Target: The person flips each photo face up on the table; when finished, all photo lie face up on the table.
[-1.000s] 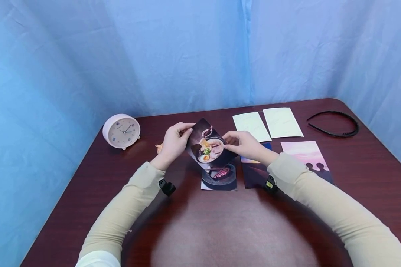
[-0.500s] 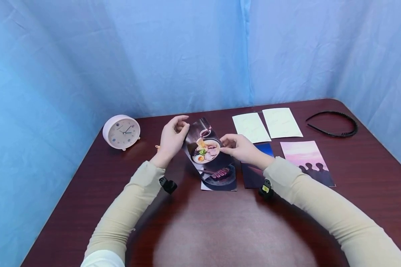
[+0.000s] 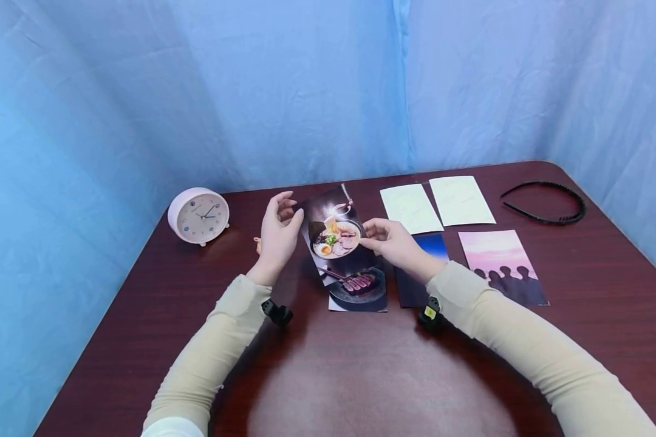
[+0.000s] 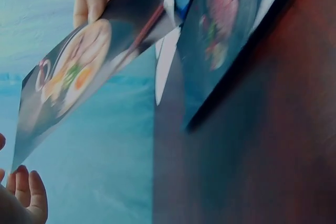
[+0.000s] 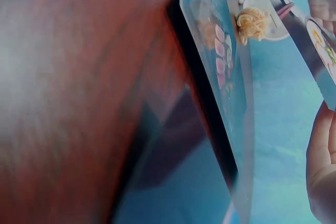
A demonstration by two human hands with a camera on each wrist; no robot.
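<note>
A ramen photo print (image 3: 336, 233) is raised over the table in the head view, tilted. My right hand (image 3: 396, 240) pinches its right edge between thumb and fingers. By its upper left corner is my left hand (image 3: 280, 233), fingers loosely bent and thumb apart from them. In the left wrist view the photo's corner reaches the left fingertips (image 4: 23, 182); whether it is gripped is unclear. Below the ramen photo, partly covered by it, lies a photo of sliced meat on a dark plate (image 3: 359, 297). A dark blue photo (image 3: 430, 246) lies beneath my right hand.
A pink photo with silhouettes (image 3: 500, 258) lies at the right. Behind are two white sheets (image 3: 412, 207), then a black headband (image 3: 552, 203). A round alarm clock (image 3: 202, 215) stands far left. A small orange crumpled thing (image 3: 258, 244) shows beside my left hand.
The left hand has loosened from the ramen photo's upper left edge and shifted left. The photo has turned more upright in the right hand, which moved slightly left.
</note>
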